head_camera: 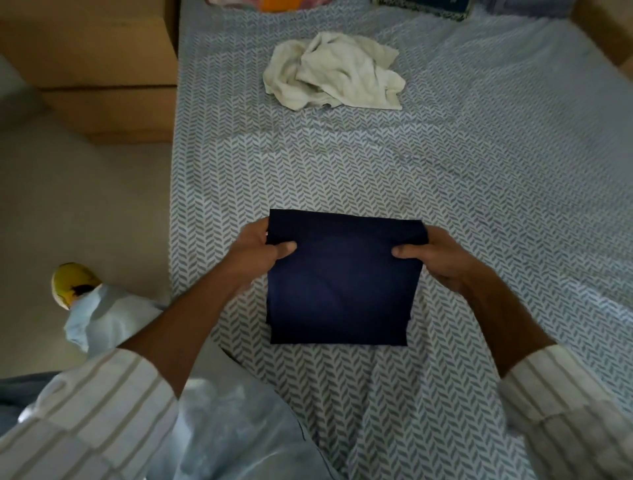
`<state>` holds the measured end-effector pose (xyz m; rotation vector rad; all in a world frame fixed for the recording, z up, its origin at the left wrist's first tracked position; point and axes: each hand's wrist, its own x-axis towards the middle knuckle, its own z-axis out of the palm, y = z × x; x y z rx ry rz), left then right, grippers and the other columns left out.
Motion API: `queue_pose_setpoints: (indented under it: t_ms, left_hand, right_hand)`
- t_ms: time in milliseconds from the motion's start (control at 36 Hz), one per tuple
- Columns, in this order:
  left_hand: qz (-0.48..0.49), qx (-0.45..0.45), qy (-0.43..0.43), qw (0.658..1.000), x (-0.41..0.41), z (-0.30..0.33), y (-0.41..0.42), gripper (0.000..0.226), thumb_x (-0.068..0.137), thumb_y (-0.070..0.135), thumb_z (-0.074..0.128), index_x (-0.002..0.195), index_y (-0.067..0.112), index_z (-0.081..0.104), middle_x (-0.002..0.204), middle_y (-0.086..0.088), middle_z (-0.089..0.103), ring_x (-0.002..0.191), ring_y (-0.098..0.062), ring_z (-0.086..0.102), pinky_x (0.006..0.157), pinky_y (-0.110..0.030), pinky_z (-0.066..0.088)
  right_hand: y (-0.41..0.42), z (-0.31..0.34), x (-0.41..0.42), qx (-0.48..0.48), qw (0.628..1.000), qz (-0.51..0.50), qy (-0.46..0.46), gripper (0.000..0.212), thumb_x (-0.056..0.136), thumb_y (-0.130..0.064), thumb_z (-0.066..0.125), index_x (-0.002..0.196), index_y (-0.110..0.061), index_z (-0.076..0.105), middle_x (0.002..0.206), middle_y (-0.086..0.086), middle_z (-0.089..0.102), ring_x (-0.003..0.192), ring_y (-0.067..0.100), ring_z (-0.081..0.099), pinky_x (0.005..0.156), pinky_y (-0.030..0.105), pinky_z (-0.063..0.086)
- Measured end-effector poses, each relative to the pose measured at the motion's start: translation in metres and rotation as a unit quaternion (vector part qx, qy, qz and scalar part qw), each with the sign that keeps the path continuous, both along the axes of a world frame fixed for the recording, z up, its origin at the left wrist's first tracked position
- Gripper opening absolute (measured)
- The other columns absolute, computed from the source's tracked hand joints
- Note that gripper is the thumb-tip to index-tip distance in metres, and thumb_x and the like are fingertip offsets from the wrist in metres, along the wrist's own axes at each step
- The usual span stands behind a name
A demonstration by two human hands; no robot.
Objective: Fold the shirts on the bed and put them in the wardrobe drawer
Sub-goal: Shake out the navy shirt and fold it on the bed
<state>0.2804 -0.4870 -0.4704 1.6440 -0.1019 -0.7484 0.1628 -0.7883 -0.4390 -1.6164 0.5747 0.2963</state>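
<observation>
A dark navy shirt (342, 284), folded into a neat rectangle, lies near the front edge of the bed (479, 171). My left hand (255, 253) grips its upper left edge, thumb on top and fingers under the cloth. My right hand (435, 255) holds the upper right edge the same way. Farther up the bed a cream-white shirt (332, 73) lies crumpled and unfolded.
The bed has a grey-and-white herringbone sheet. Cardboard boxes (99, 72) stand on the floor to the left of the bed. Colourful cloth items (274, 4) and a dark patterned one (421, 7) sit at the bed's far edge. My foot in a yellow slipper (70, 282) is on the floor.
</observation>
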Motion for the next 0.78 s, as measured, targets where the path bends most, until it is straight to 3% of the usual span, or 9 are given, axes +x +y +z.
queue_pose_setpoints:
  t_ms: [222,278,417,472,528,583,639,722,778]
  left_hand:
    - [0.013,-0.037,-0.129,0.991,0.060,0.083,0.008,0.028,0.088,0.002,0.072,0.109,0.020,0.071,0.107,0.005,0.076,0.102,-0.011,0.071,0.085,-0.025,0.057]
    - [0.016,-0.039,-0.179,0.983,0.068,0.099,0.011,0.030,0.085,-0.001,0.073,0.105,0.022,0.071,0.099,0.015,0.075,0.097,-0.005,0.071,0.080,-0.018,0.056]
    - [-0.020,0.035,-0.286,0.957,0.066,0.087,0.037,0.039,0.076,-0.005,0.080,0.085,0.033,0.071,0.070,0.029,0.070,0.073,0.010,0.066,0.071,-0.018,0.053]
    - [-0.064,0.095,-0.317,0.941,0.054,0.063,0.051,0.030,0.074,0.004,0.082,0.075,0.033,0.075,0.068,0.031,0.067,0.070,0.008,0.066,0.070,-0.021,0.053]
    - [-0.094,0.152,-0.346,0.921,0.038,0.032,0.063,0.028,0.072,0.021,0.072,0.094,0.036,0.073,0.080,0.038,0.067,0.082,-0.002,0.070,0.079,-0.027,0.056]
    - [-0.146,0.184,-0.417,0.878,0.019,-0.004,0.073,0.031,0.072,0.027,0.056,0.096,0.034,0.075,0.095,0.023,0.074,0.092,-0.011,0.071,0.083,-0.031,0.055]
    - [-0.221,0.235,-0.463,0.826,0.004,-0.041,0.081,0.040,0.067,0.028,0.045,0.085,0.031,0.080,0.098,0.008,0.077,0.092,-0.018,0.074,0.083,-0.032,0.046]
    - [-0.276,0.264,-0.435,0.815,-0.007,-0.081,0.096,0.042,0.064,0.030,0.045,0.094,0.039,0.072,0.100,0.014,0.076,0.101,-0.016,0.072,0.084,-0.030,0.030]
    - [-0.286,0.257,-0.421,0.822,-0.013,-0.084,0.100,0.043,0.062,0.023,0.051,0.096,0.041,0.070,0.106,0.013,0.075,0.109,-0.015,0.069,0.088,-0.030,0.031]
  right_hand:
    - [0.000,0.074,0.055,-0.011,0.992,-0.014,-0.124,0.044,0.080,0.004,0.075,0.122,-0.006,0.068,0.117,0.008,0.074,0.108,0.021,0.070,0.091,0.032,0.056]
    - [0.003,0.084,0.063,-0.035,0.987,-0.012,-0.155,0.041,0.080,0.006,0.075,0.119,-0.007,0.069,0.114,0.008,0.074,0.105,0.019,0.071,0.090,0.030,0.056]
    - [0.013,0.063,0.053,-0.190,0.958,0.048,-0.210,0.033,0.079,0.010,0.076,0.086,-0.023,0.072,0.072,-0.017,0.072,0.069,-0.003,0.064,0.069,0.016,0.050]
    - [0.022,0.037,0.038,-0.227,0.945,0.097,-0.215,0.039,0.079,0.012,0.075,0.096,-0.023,0.075,0.076,-0.030,0.070,0.073,-0.011,0.064,0.075,0.007,0.045]
    - [0.032,0.002,0.020,-0.291,0.916,0.147,-0.233,0.048,0.078,0.005,0.077,0.118,-0.020,0.068,0.099,-0.037,0.068,0.093,-0.021,0.060,0.095,0.002,0.035]
    - [0.036,-0.038,0.000,-0.327,0.895,0.206,-0.224,0.041,0.082,-0.018,0.070,0.121,-0.027,0.064,0.120,-0.027,0.060,0.111,-0.030,0.046,0.113,0.008,0.019]
    - [0.036,-0.075,-0.021,-0.329,0.893,0.244,-0.188,0.034,0.085,-0.036,0.059,0.117,-0.043,0.065,0.126,-0.031,0.056,0.123,-0.029,0.036,0.122,0.032,0.015]
    - [0.037,-0.114,-0.047,-0.310,0.894,0.271,-0.179,0.027,0.088,-0.051,0.057,0.111,-0.064,0.060,0.126,-0.050,0.049,0.136,-0.019,0.031,0.122,0.045,0.016]
    - [0.041,-0.118,-0.054,-0.307,0.898,0.259,-0.179,0.028,0.087,-0.050,0.056,0.113,-0.060,0.063,0.132,-0.041,0.051,0.141,-0.011,0.029,0.122,0.049,0.014]
